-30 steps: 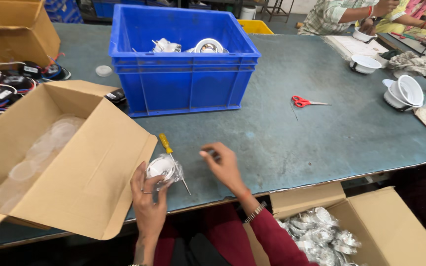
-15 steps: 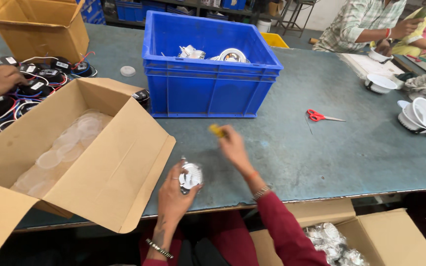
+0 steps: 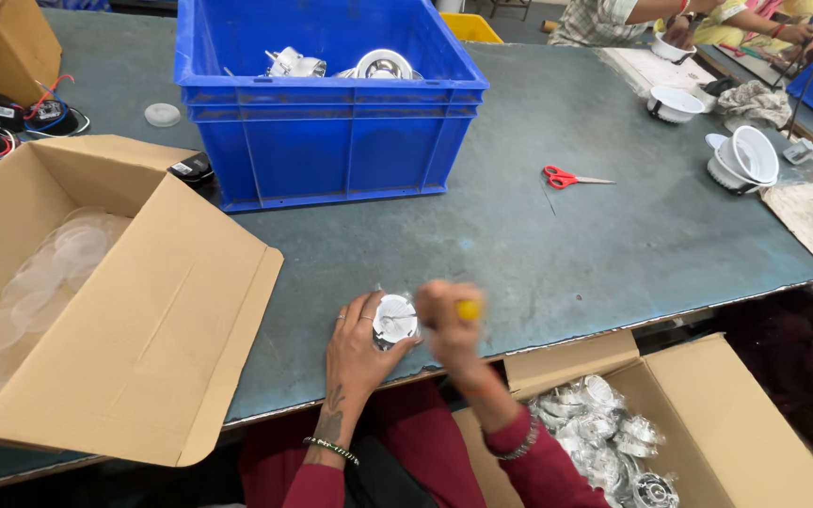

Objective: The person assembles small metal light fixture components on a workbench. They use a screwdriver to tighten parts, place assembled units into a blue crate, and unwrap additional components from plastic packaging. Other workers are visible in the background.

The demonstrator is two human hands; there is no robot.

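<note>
My left hand (image 3: pixel 358 341) grips a small round silver-white lamp part (image 3: pixel 394 320) near the table's front edge. Right beside it, my right hand (image 3: pixel 446 325) is closed on a yellow-handled screwdriver (image 3: pixel 468 309), whose tip points at the part; the shaft is hidden by my fingers. Both hands hover just above the grey table (image 3: pixel 557 245). A blue plastic crate (image 3: pixel 331 103) holding a few silver parts stands behind them.
An open cardboard box (image 3: pixel 96 301) of clear round lids lies at the left. Another box (image 3: pixel 613 433) with wrapped silver parts sits below the table edge. Red scissors (image 3: pixel 566 177), white housings (image 3: pixel 741 155), black drivers with wires (image 3: pixel 2 118) and other people's hands lie farther off.
My right hand came back from above the table with the screwdriver and now meets the part. My left hand has moved with the part to the right, toward the front edge.
</note>
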